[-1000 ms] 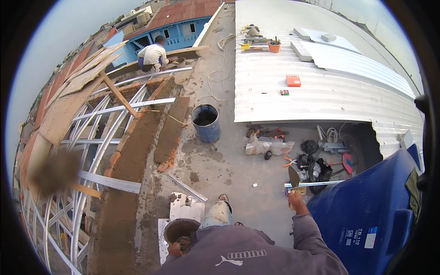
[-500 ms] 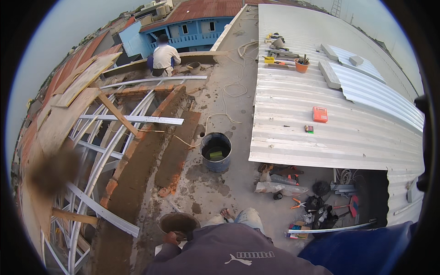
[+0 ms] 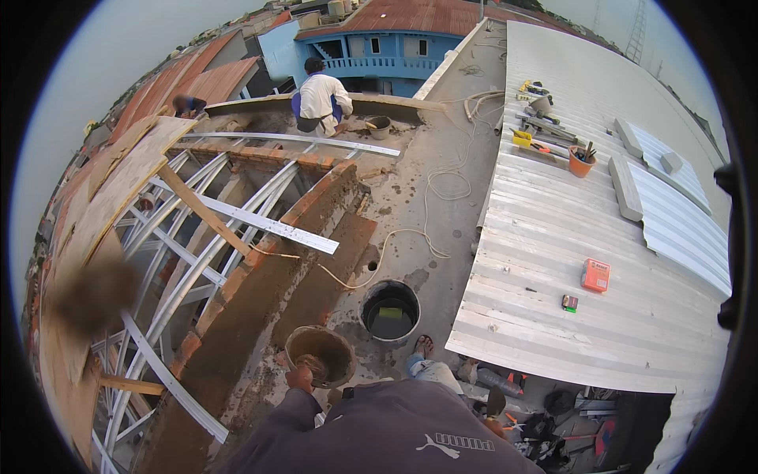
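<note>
My left hand [image 3: 299, 379] is closed on the near rim of a mortar-stained bucket [image 3: 347, 357]. The bucket leans over, its mouth showing a little brownish-grey wet stuff in the bottom. At the lower right, my right hand [image 3: 496, 429] shows only partly beside my body, seemingly closed around a small brownish, rounded thing [image 3: 495, 400] that I cannot make out. Ahead of my feet stands a dark round tub [image 3: 390, 294] of water, with a yellow-green object [image 3: 390, 313] in it.
Left lies a wet-plastered ledge [image 3: 237, 347] beside an opening crossed by metal channels [image 3: 276, 227]. Cable [image 3: 430, 205] trails over the floor. Corrugated sheets [image 3: 545, 261] hold a red box [image 3: 595, 275] and an orange tool pot [image 3: 581, 163]. One person [image 3: 320, 96] crouches ahead; another [image 3: 188, 105] is far left.
I have stepped forward, closer to the tub. My left hand has carried the bucket forward and tipped it. My right hand has come into view, and a second person shows at far left.
</note>
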Demonstrator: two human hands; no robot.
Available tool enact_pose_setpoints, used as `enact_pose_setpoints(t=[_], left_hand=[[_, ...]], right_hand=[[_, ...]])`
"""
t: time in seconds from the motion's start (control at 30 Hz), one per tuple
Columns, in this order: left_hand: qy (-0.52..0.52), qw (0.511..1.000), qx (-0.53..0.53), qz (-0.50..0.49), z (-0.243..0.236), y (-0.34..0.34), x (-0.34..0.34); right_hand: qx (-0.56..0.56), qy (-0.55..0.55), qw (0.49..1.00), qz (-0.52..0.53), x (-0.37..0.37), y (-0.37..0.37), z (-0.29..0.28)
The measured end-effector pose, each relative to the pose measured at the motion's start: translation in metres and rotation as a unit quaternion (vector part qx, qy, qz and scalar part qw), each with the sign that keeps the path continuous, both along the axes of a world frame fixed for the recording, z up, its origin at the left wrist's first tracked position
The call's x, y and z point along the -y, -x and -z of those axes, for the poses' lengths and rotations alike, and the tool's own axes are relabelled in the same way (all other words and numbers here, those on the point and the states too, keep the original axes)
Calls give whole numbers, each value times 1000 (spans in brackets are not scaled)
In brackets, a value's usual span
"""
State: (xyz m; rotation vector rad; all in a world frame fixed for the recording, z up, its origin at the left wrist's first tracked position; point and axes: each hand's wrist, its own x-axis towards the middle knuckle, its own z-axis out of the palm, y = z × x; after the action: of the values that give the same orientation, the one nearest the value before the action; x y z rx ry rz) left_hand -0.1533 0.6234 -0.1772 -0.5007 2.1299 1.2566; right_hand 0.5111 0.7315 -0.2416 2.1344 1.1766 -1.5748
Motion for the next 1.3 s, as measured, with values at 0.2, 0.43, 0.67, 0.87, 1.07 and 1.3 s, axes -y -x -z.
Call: enact_pose_setpoints(t=[0.2,0.43,0.67,0.87,1.07,1.3], left_hand=[[-22,998,66,0,-12,-4,-85],[-23,994,26,107,25,14,-138],[224,909,-162,313,37,53,-276],[176,825,-236,483,21,82,-386],[-51,992,-70,92,40,126,-499],[-27,893,-334,300,49,215,-574]], right_hand=[[-15,-243,926,-287,-138,5,-9],[-160,-106,981,-4,-249,33,-44],[-95,10,990,104,-345,90,-55],[-98,39,980,167,-430,122,-53],[-84,71,966,233,-525,152,-34],[-81,64,957,272,-664,219,-64]])
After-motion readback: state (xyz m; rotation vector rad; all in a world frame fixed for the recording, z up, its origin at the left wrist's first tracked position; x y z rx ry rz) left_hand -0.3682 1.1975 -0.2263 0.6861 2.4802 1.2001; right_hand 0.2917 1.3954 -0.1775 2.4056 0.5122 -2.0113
